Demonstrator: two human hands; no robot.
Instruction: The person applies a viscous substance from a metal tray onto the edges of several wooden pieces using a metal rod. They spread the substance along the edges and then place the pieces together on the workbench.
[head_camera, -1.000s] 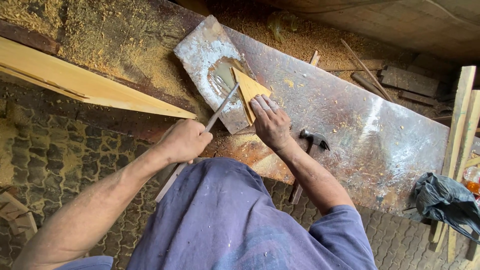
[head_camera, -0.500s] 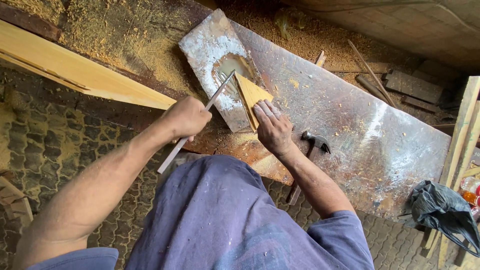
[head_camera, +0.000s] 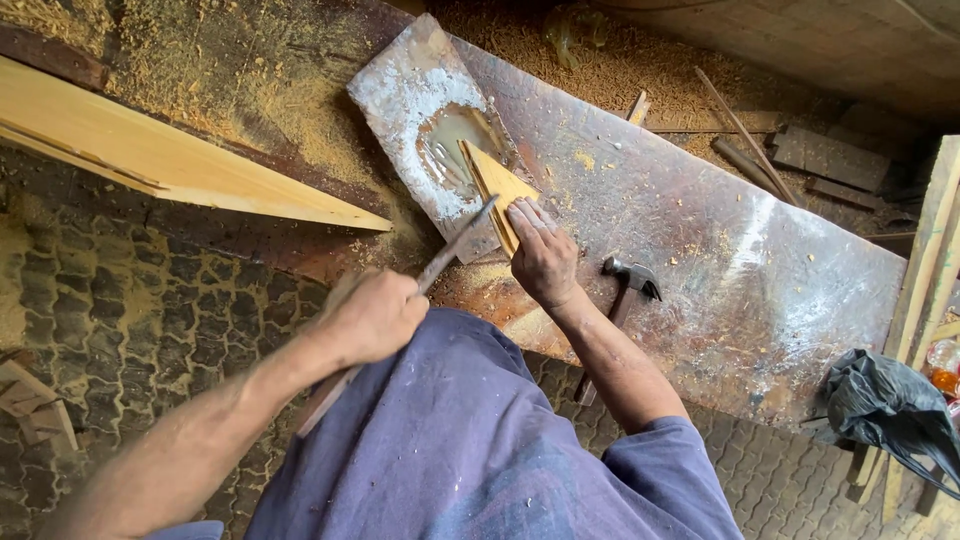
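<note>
Wooden wedge (head_camera: 497, 187) half-hidden under right hand (head_camera: 543, 258).

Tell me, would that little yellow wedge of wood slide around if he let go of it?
Probably. The wood wedge looks thin and light, and it rests on a smooth, shiny metal sheet, so a push could skid it. The right hand presses it flat, which suggests it needs pinning. It looks stiff, though its thin point might chip.

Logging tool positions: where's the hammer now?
The hammer lies on the worn metal sheet, just right of the right hand, handle running under that forearm.
</note>
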